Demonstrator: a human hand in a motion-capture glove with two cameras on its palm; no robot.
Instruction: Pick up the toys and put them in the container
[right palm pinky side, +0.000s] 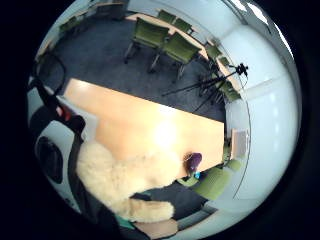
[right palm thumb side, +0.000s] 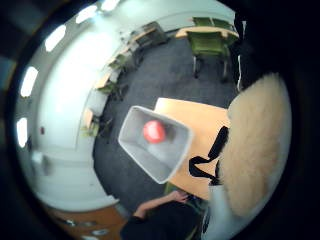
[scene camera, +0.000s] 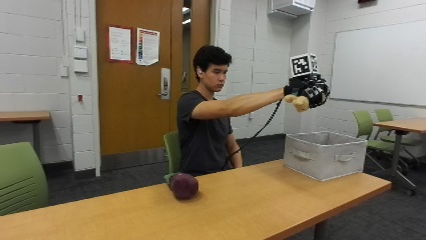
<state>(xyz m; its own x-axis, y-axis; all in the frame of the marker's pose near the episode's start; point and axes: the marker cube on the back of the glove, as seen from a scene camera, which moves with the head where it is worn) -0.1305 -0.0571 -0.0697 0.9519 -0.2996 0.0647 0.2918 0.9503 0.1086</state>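
The fluffy cream plush toy (scene camera: 301, 102), gripped by the gloved right hand (scene camera: 307, 90) above the grey fabric container (scene camera: 325, 154), is seemingly risking dropping outside its rim.

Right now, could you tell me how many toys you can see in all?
3: a cream plush toy held in the gloved right hand above the container, a red ball inside the container, and a purple toy on the table. Others may be hidden.
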